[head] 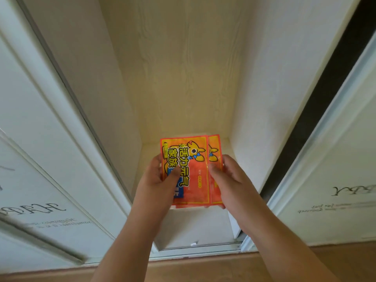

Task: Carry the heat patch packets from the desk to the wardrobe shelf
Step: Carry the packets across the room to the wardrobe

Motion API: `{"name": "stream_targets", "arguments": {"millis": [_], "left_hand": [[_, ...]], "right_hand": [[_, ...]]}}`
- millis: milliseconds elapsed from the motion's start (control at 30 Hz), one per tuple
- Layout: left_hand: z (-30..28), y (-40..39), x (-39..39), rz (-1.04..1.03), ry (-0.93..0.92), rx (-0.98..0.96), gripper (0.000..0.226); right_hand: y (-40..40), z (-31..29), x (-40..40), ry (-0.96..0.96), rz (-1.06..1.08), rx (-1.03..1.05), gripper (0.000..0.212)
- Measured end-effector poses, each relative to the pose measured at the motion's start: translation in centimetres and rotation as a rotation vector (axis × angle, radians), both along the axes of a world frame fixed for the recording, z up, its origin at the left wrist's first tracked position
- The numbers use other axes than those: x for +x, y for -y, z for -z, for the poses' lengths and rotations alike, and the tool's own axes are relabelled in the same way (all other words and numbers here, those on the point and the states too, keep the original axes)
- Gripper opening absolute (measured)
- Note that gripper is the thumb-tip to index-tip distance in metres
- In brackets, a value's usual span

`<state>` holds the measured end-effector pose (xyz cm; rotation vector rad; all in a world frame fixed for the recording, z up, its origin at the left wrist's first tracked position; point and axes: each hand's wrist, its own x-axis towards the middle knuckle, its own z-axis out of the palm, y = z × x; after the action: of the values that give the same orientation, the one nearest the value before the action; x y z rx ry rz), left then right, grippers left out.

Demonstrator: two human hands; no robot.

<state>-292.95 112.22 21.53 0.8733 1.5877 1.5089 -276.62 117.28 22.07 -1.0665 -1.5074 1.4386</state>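
A small stack of orange-red heat patch packets (196,176) with a yellow cartoon animal and Chinese lettering is held flat in front of the open wardrobe, over the white shelf (150,151). My left hand (156,180) grips the stack's left edge, thumb on top. My right hand (225,180) grips the right edge, where a second packet (215,151) peeks out from under the top one. Whether the stack touches the shelf I cannot tell.
The wardrobe compartment has a cream back panel (183,68) and white side walls. Sliding doors with script lettering stand at left (40,159) and right (335,180). A lower compartment (193,226) and the door track lie below; wooden floor (325,259) runs along the bottom.
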Motion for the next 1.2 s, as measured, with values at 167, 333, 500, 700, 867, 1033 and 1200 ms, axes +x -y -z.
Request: {"name": "stream_targets", "arguments": {"millis": [167,333,500,700,867,1033,1200], "left_hand": [[-0.4,-0.4,1.0,0.010,-0.025,0.006,0.037],[-1.0,-0.6,0.9,0.082,-0.035,0.021,0.067],[-3.1,-0.6,0.3,0.207,-0.112,0.039,0.087],[-8.8,-1.7,-0.6,0.200,-0.161,0.158,0.078],[-14.9,-2.3,-1.5,0.227,-0.185,0.284,0.081],[-21.2,-2.4,-2.6,0.196,-0.199,0.428,0.078],[-27.9,-2.2,-3.2,0.169,-0.319,0.560,0.075]], "right_hand": [[0.2,-0.5,0.0,0.087,-0.053,0.031,0.010],[-0.5,-1.1,0.2,0.038,0.010,-0.008,0.012],[-1.3,-3.1,0.3,-0.023,0.137,0.086,0.021],[-2.8,-8.2,-0.1,-0.116,0.229,0.234,0.034],[-4.1,-14.3,-0.6,-0.223,0.229,0.344,0.028],[-4.7,-20.5,-0.8,-0.250,0.180,0.478,0.034],[-5.5,-26.5,-1.5,-0.302,0.159,0.644,0.029]]}}
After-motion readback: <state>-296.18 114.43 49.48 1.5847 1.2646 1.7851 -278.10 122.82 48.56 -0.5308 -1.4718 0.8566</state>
